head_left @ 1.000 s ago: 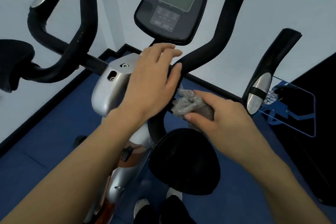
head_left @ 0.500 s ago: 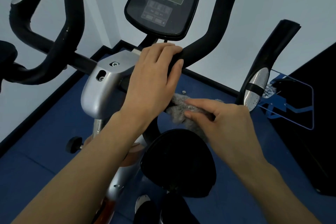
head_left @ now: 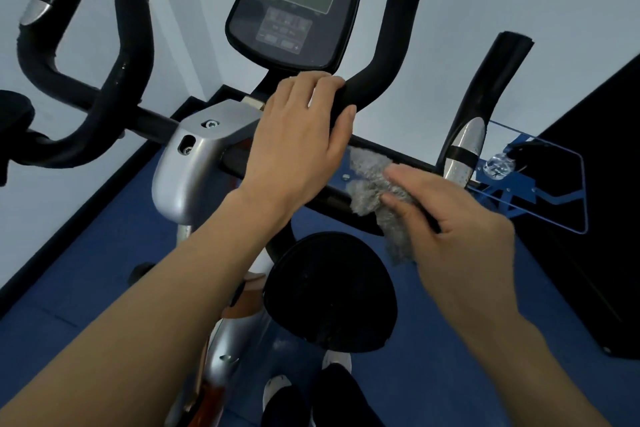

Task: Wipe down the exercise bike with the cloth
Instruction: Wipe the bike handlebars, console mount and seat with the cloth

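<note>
The exercise bike fills the view, with its silver stem housing [head_left: 194, 163], black console [head_left: 298, 7] and black foam handlebars [head_left: 391, 55]. My left hand [head_left: 298, 139] grips the handlebar just below the console, fingers curled over the foam. My right hand [head_left: 453, 222] holds a crumpled grey cloth [head_left: 374, 184] and presses it against the black crossbar right of the stem. Part of the cloth hangs below my fingers. The black round pad [head_left: 329, 291] sits beneath both hands.
A second handlebar loop [head_left: 114, 80] curves at left. A right grip with a silver sensor [head_left: 467, 146] rises beside a blue rack [head_left: 540, 191] holding a clear bottle. A black block [head_left: 606, 218] stands at right. White walls meet the blue floor [head_left: 86, 270] behind the bike.
My right hand has slid the cloth to the right along the crossbar, away from my left hand. My left hand keeps its grip on the handlebar.
</note>
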Demonstrator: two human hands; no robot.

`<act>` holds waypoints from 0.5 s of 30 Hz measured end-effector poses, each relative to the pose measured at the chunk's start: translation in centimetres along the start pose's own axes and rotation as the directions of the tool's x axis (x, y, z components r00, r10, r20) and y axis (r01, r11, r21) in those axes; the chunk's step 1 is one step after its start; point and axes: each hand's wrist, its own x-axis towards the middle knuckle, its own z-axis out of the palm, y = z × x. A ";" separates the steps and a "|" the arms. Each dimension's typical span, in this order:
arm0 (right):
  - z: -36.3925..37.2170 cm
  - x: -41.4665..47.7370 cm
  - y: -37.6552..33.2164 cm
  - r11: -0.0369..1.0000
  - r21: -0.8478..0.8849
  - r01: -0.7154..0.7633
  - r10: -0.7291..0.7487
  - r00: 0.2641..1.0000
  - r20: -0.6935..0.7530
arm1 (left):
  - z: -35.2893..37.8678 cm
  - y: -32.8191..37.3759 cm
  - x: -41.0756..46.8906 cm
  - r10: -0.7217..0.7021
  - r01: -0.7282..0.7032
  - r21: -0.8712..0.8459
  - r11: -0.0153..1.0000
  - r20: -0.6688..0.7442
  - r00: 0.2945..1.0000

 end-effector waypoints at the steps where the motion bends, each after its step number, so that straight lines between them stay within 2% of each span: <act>1: 0.2 -0.2 0.4 0.999 -0.034 0.040 -0.038 0.998 0.054 | 0.1 -0.1 -0.1 0.002 -0.002 -0.007 1.000 -0.010 1.000; 3: 0.6 -0.6 1.0 0.998 -0.041 0.055 -0.050 0.991 0.123 | 0.2 -0.1 -0.2 0.010 -0.010 -0.018 1.000 -0.027 1.000; 6: 0.9 -1.5 1.2 0.999 -0.016 0.048 -0.045 0.990 0.133 | 0.3 -0.2 -0.3 0.020 -0.021 -0.031 0.999 -0.033 0.999; 10: 0.4 -2.3 1.6 0.986 0.006 0.165 -0.164 0.973 0.161 | 0.3 -0.3 -0.3 0.014 -0.017 -0.061 0.998 -0.046 0.999; 15: 1.1 -1.8 1.5 1.000 -0.004 -0.007 0.007 0.998 0.067 | 0.5 -0.4 -0.3 0.023 -0.027 -0.074 0.997 -0.047 0.999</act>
